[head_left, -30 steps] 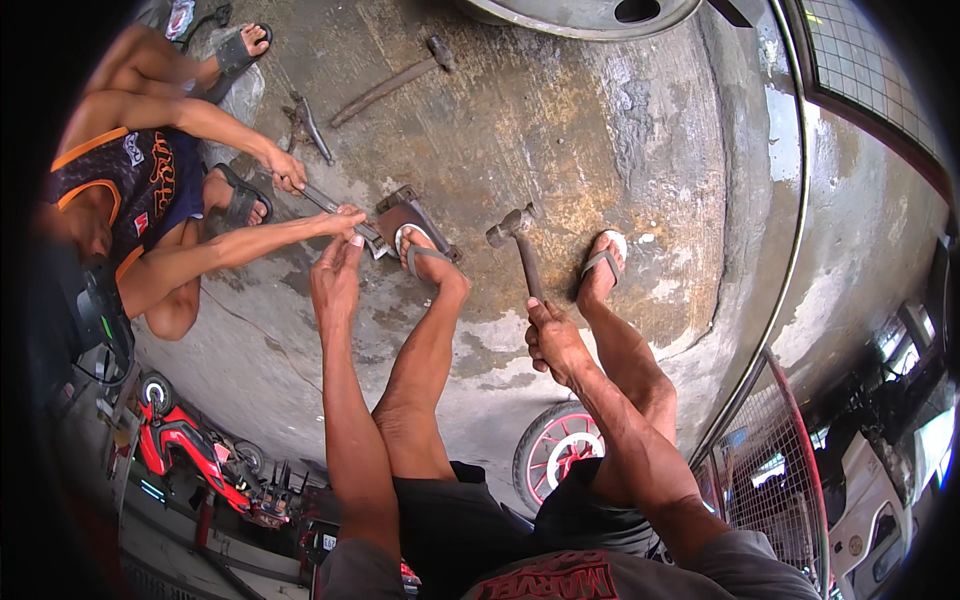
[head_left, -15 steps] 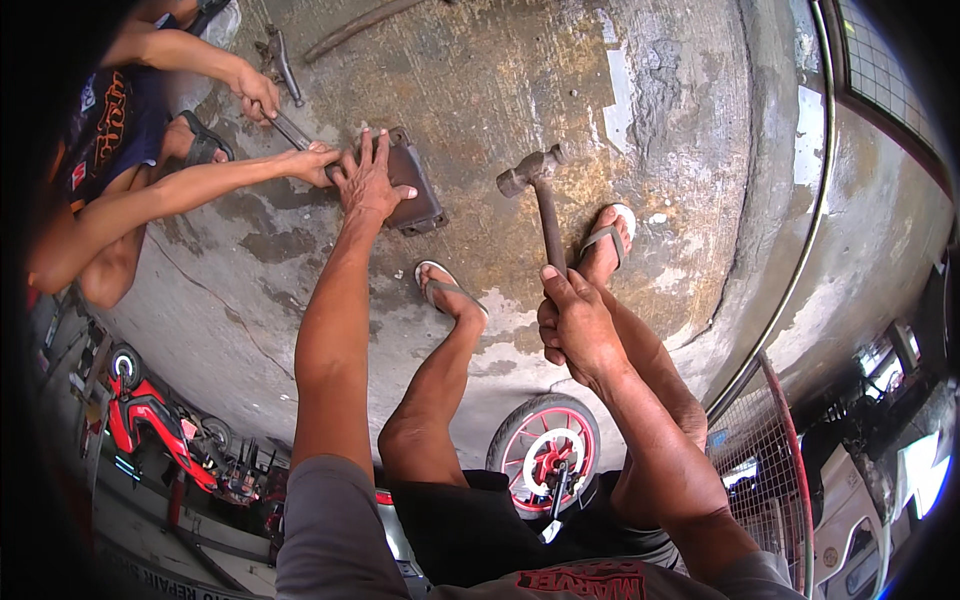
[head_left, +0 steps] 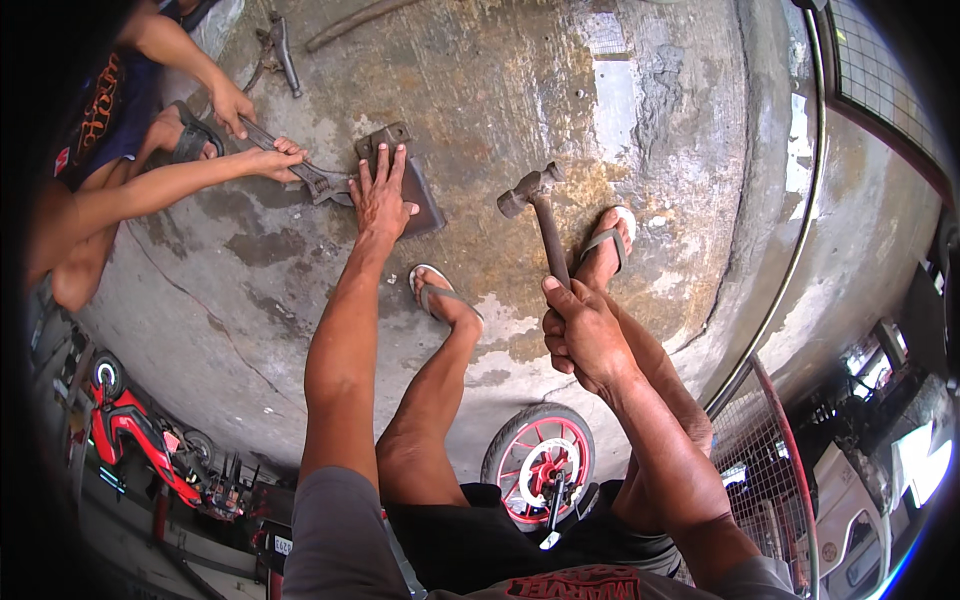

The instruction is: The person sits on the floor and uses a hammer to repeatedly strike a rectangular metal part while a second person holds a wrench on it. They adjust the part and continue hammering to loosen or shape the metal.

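My left hand [head_left: 380, 202] lies with fingers spread on a dark, box-shaped metal part [head_left: 425, 207] on the floor. A flat tab with a hole [head_left: 396, 133] shows at the part's far end; its underside is hidden. In my right hand [head_left: 590, 338] is the handle of a ball-peen hammer [head_left: 546, 222], held with its head above the floor, apart from the metal part. At the left, a co-worker's two hands [head_left: 268, 160] grip an adjustable wrench [head_left: 322, 184]. Its jaws reach the part's left edge beside my fingers; whether they clamp it I cannot tell.
Another hand tool [head_left: 284, 58] and a long bar [head_left: 360, 22] lie on the stained concrete floor [head_left: 480, 120]. My sandalled feet flank the work area. A red-rimmed wheel [head_left: 538, 465] stands close to me. A red motorcycle [head_left: 140, 445] is at left, wire mesh [head_left: 755, 465] at right.
The metal part has turned or tipped under my left hand, so its far tab shows more. The co-worker's near hand has drawn back left, exposing the wrench head. My hammer is nearly still.
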Motion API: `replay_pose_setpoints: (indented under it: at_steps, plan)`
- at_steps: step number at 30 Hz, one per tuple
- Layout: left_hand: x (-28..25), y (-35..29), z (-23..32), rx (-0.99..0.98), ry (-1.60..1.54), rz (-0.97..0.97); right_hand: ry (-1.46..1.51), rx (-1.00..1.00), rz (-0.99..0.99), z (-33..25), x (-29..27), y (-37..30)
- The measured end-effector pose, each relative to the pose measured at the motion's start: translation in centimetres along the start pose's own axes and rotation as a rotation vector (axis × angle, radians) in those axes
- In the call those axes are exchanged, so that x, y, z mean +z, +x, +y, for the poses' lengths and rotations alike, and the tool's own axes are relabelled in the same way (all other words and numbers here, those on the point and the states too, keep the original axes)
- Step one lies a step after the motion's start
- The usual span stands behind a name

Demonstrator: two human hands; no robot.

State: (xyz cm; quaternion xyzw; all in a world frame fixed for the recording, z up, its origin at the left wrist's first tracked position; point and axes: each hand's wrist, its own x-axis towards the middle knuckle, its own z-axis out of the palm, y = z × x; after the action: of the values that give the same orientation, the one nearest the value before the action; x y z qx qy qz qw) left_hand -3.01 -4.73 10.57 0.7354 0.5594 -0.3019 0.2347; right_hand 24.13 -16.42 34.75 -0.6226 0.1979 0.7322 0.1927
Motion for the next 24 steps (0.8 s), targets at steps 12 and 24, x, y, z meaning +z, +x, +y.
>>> replay_pose_setpoints:
  at_steps: [12, 24]
  plan:
    - [-0.8, -0.5, 2.1, -0.087, 0.037, -0.108, 0.002, -0.065, -0.019, -1.8, -2.1, -0.3]
    - [0.9, -1.4, 2.2, -0.111, 0.006, -0.054, 0.036, -0.071, 0.0, -3.8, -5.6, -0.5]
